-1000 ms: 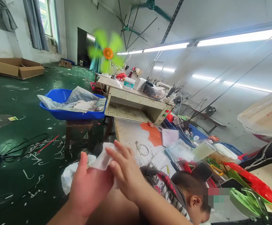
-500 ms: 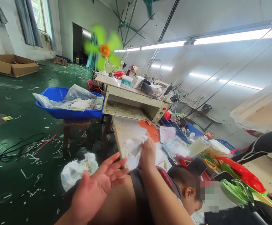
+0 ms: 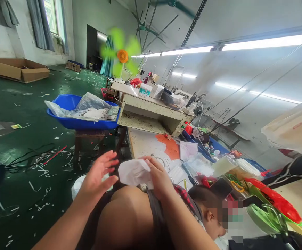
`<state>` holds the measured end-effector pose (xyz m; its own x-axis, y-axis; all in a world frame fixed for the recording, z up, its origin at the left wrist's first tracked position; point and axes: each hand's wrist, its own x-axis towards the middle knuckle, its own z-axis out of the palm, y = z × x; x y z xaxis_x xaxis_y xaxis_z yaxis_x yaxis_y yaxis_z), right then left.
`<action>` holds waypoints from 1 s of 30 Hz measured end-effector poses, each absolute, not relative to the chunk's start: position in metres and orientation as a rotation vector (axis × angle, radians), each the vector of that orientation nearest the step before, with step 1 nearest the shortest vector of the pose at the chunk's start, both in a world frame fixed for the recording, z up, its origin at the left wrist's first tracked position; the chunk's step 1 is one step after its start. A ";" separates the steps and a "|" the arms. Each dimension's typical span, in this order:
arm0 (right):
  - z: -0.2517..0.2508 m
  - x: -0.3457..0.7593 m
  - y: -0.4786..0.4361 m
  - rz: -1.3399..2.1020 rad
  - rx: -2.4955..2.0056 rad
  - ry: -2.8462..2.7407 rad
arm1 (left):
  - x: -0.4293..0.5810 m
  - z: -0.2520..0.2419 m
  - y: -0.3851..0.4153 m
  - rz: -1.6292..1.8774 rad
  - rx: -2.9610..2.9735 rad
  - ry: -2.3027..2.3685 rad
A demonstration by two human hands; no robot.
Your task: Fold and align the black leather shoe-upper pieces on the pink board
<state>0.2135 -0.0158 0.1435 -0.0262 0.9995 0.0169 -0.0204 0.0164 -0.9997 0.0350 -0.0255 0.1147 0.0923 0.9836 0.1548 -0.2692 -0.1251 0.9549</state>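
My right hand (image 3: pixel 161 177) pinches a thin white tissue (image 3: pixel 133 172) between thumb and fingers, its free end reaching to the left. My left hand (image 3: pixel 97 178) is open, fingers apart, just left of the tissue and apart from it. Below both hands a person (image 3: pixel 163 213) lies face down across my lap, with dark clothing around the waist. Behind my left hand, a white plastic bag (image 3: pixel 78 185) is partly hidden. Beyond the tissue is the white worktable (image 3: pixel 143 142) with an orange piece of material (image 3: pixel 169 146) and a notepad (image 3: pixel 188 150).
A blue tub (image 3: pixel 88 124) holding plastic bags and pale pieces stands on a wooden stool (image 3: pixel 87 137) at left. Sewing machines and boxes sit on a raised bench (image 3: pixel 151 104). Scraps litter the green floor (image 3: pixel 36 121). A green fan (image 3: pixel 122 55) turns behind.
My left hand has risen and turned, coming up beside the tissue. The tissue, crumpled and blurred before, is now spread flatter and lower in my right hand. The view has shifted slightly.
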 end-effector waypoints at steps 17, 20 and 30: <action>0.108 0.252 -0.051 0.927 -1.684 -1.965 | 0.029 0.061 0.053 0.379 1.476 1.309; 0.110 0.251 -0.059 0.815 -1.808 -2.098 | 0.045 0.068 0.026 0.239 1.556 1.063; 0.110 0.253 -0.059 0.848 -1.874 -2.200 | 0.033 0.079 -0.065 0.320 2.078 0.646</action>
